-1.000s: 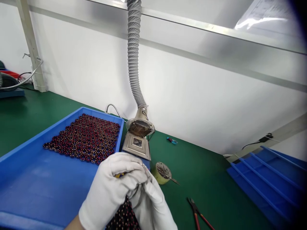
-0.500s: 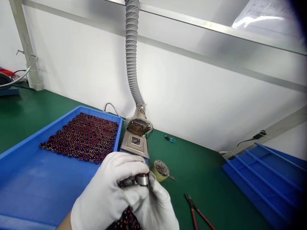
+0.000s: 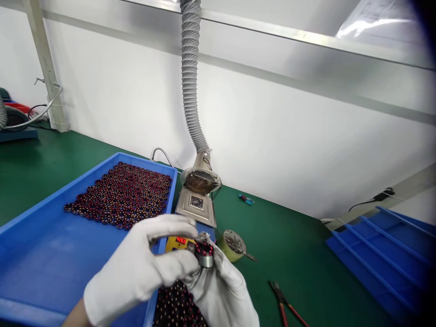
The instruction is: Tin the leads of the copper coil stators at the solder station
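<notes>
While many dark, reddish rings (image 3: 122,195) fill the far part of a blue tray (image 3: 78,259), the person's gloved left hand (image 3: 139,263) is over its right edge, thumb and fingers spread; whether the thumb touches anything cannot be told. A heap of dark, copper-dotted pieces (image 3: 179,309) lies below, and a yellow panel (image 3: 175,243) with a red readout shows between the fingers. Next, a silver-sided ring (image 3: 205,260) is pinched in the fingers of the gloved right hand (image 3: 226,288). Beyond stand a cup (image 3: 230,252), then red-handled pliers (image 3: 282,299) on the green table (image 3: 262,231).
</notes>
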`<act>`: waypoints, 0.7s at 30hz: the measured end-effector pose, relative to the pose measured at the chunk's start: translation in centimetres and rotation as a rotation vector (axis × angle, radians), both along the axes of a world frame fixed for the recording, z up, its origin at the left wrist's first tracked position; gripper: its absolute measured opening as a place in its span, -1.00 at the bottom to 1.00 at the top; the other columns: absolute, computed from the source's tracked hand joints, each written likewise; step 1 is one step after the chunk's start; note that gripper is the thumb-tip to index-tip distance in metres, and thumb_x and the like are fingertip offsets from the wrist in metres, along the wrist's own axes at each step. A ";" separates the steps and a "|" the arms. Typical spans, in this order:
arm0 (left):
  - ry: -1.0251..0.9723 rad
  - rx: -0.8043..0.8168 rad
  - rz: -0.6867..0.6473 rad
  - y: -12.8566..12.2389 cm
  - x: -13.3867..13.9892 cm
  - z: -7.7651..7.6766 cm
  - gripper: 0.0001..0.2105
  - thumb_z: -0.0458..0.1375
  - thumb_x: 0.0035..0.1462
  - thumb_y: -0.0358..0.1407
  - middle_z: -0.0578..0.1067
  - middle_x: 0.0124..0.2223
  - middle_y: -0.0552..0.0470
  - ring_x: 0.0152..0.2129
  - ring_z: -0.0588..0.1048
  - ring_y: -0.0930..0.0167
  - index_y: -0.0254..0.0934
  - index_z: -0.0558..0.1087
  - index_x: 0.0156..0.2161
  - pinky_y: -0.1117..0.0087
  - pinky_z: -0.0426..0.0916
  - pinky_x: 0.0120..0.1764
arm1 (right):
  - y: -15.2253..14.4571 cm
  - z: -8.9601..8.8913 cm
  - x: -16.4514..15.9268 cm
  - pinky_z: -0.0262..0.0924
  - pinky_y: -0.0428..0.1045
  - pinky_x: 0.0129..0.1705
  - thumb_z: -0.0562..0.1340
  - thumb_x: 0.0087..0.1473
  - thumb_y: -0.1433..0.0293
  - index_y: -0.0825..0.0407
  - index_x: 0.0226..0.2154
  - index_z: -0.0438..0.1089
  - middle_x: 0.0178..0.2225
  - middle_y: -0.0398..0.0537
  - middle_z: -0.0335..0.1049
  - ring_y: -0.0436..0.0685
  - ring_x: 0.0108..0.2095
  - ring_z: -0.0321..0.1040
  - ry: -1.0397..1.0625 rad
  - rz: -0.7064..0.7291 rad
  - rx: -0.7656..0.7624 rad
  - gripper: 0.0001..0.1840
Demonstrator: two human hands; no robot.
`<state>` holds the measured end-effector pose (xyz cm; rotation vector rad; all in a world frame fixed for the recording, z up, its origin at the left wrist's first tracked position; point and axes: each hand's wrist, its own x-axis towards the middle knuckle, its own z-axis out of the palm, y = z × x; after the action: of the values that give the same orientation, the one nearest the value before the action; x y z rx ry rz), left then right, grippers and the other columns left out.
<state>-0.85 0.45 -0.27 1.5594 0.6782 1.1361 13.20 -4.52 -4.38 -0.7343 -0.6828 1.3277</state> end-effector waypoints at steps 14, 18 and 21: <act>-0.436 -0.229 -0.025 -0.4 0.2 -0.2 -0.94 0.20 0.00 -0.36 0.49 -0.23 0.16 -0.21 0.42 0.45 -0.13 0.47 -0.39 0.58 0.29 -0.17 | -0.9 -0.2 0.1 0.33 0.09 -0.24 0.36 -0.24 0.21 -0.08 -0.25 0.44 -0.28 -0.03 0.51 0.18 -0.32 0.45 -0.002 0.088 0.011 -0.61; -0.060 -0.159 -0.153 -0.6 0.3 0.2 -0.79 0.19 -0.09 -0.52 0.49 -0.20 0.10 -0.27 0.46 0.41 -0.15 0.52 -0.37 0.55 0.34 -0.24 | -0.2 -0.5 0.0 0.32 0.12 -0.20 0.29 -0.14 0.14 -0.04 -0.23 0.43 -0.29 0.01 0.50 0.18 -0.34 0.45 -0.185 -0.052 0.079 -0.61; -0.163 -0.059 -0.130 -1.2 0.7 0.0 -0.82 0.18 -0.06 -0.52 0.52 -0.30 0.09 -0.28 0.47 0.40 -0.16 0.53 -0.48 0.49 0.34 -0.18 | 1.1 -1.7 0.6 0.35 0.11 -0.29 0.28 -0.14 0.13 -0.04 -0.30 0.44 -0.36 -0.02 0.51 0.18 -0.38 0.45 -0.300 -0.190 0.156 -0.66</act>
<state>-0.18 -0.72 -0.23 1.4228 0.4905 1.1213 13.84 -3.41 -6.07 -0.8574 -0.9213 0.9883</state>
